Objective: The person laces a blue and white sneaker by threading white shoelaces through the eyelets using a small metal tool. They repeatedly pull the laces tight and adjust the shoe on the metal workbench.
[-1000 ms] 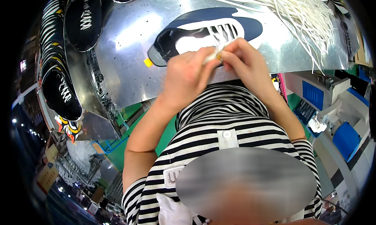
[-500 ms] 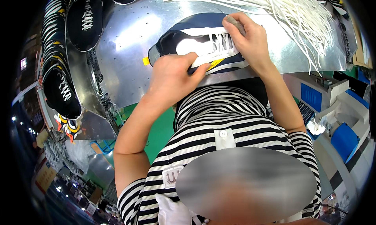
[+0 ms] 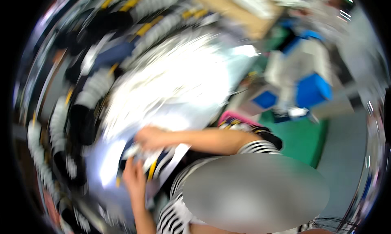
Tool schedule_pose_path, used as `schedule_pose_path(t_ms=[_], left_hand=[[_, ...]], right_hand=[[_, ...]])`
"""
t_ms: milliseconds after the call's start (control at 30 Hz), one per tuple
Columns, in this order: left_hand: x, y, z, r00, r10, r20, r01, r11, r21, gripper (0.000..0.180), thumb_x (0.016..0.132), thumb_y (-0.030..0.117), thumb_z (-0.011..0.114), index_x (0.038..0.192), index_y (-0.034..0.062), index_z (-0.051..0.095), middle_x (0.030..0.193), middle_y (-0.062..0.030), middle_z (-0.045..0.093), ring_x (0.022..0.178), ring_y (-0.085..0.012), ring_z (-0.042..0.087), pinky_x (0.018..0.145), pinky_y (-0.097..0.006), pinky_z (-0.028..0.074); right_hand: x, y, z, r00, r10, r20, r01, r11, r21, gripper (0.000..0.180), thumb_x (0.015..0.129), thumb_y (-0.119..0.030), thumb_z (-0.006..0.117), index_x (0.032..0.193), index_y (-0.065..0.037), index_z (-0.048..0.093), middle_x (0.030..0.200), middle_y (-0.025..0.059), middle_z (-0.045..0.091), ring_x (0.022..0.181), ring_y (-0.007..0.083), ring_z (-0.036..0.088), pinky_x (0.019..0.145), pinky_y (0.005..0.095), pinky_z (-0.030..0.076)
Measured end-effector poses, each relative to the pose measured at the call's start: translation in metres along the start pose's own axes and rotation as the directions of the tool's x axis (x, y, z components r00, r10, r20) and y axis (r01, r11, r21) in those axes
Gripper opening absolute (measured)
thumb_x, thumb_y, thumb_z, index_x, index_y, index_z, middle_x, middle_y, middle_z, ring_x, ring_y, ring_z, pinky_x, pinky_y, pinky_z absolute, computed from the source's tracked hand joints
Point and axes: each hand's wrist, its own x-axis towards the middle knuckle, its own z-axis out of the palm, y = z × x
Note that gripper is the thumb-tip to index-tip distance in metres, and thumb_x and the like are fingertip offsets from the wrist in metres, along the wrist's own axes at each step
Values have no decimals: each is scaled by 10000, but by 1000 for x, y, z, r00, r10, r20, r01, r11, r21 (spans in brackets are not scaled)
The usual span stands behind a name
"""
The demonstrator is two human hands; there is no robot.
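Note:
A navy and white sneaker (image 3: 162, 162) with a yellow mark on its side lies on the shiny metal table, blurred by motion. My left hand (image 3: 134, 175) is at its near-left part, fingers closed on the upper. Over the lace area my right hand (image 3: 151, 138) is bent down and closed on the sneaker. Smearing hides the exact fingertips, and whether either hand also holds a lace cannot be made out.
A large heap of white laces (image 3: 171, 79) covers the table beyond my hands. Rows of dark and white shoes (image 3: 91, 91) line the left and far side. A grey and blue machine (image 3: 311, 89) stands at the right, above a green floor (image 3: 303, 130).
The whole view has swung and blurred, so the sneaker and both hands now appear lower and further left. The lace heap and shoe rows fill more of the picture. Both hands stay at the sneaker.

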Motion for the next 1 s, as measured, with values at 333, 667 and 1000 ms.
schedule_pose_path(t_ms=[333,667,1000], left_hand=[[0,-24,-16,986,76,-147,-89,993,-83,242,967,105,586,1135,-68,603,625,-4,509,564,-50,378,492,-263,317],[-1,-23,-21,961,187,-202,-186,982,24,254,922,80,625,1140,-49,606,709,-109,623,585,-176,532,566,-306,434],[-117,-48,45,854,-452,-258,101,630,-770,451,963,81,603,1350,2,386,1281,-144,524,1144,-210,552,989,-320,449]], right_hand=[[-9,-10,11,983,-75,-168,121,950,287,216,724,-195,713,805,-14,628,653,101,624,578,236,602,551,351,460],[-33,-9,5,851,-524,-39,523,852,-17,252,794,-233,730,996,-125,625,897,52,626,813,302,635,652,408,490],[-31,-29,11,920,-391,38,393,913,-109,202,784,-175,725,927,-95,607,815,91,631,686,290,641,605,388,500]])
